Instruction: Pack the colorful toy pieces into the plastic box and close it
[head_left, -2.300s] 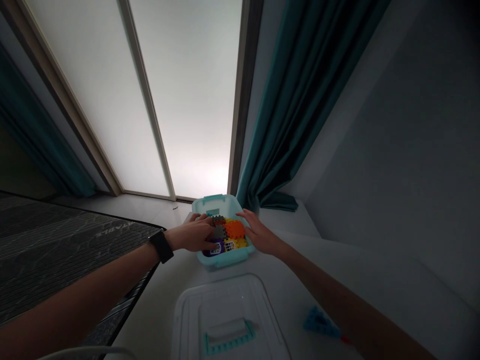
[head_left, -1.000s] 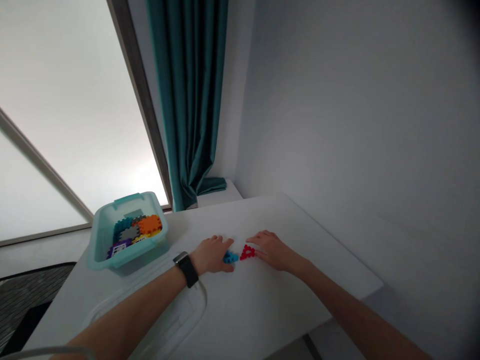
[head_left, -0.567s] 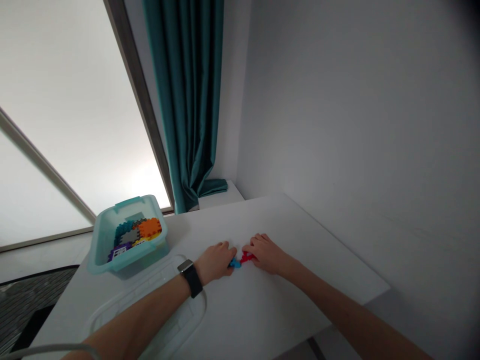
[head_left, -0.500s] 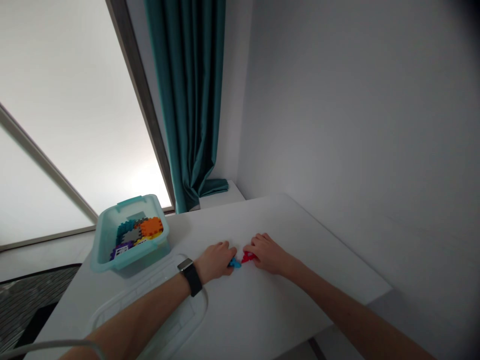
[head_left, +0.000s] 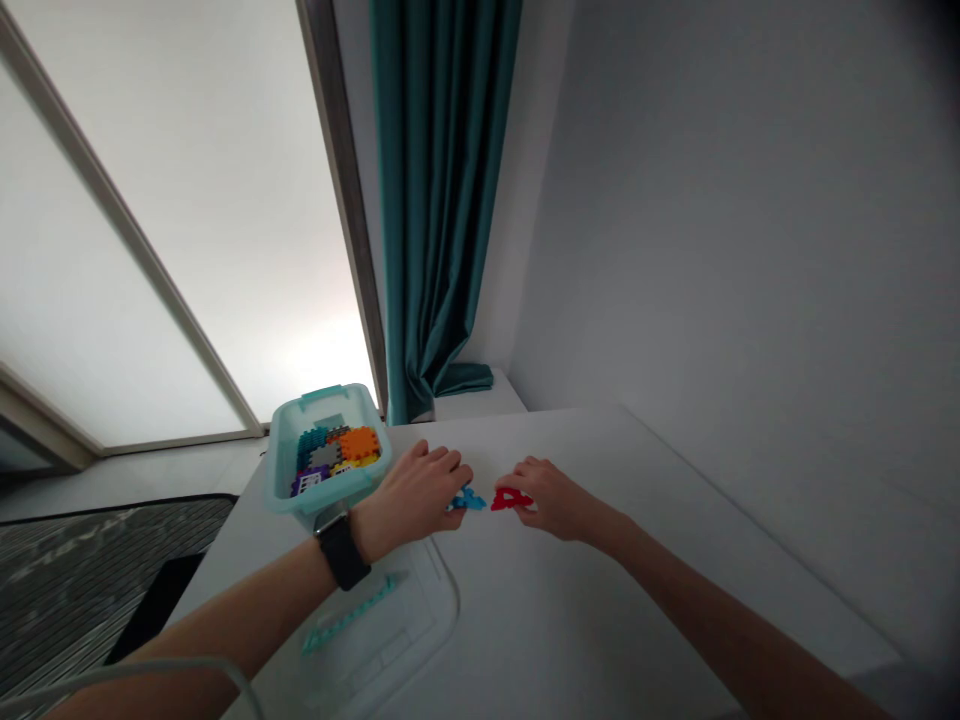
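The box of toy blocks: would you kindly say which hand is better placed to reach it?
Probably the left hand: it is right beside the box, while the right hand rests farther off, by the red piece.

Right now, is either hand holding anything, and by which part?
Left hand touches a blue toy piece, right hand a red toy piece, each at its near end; whether either is gripped cannot be told.
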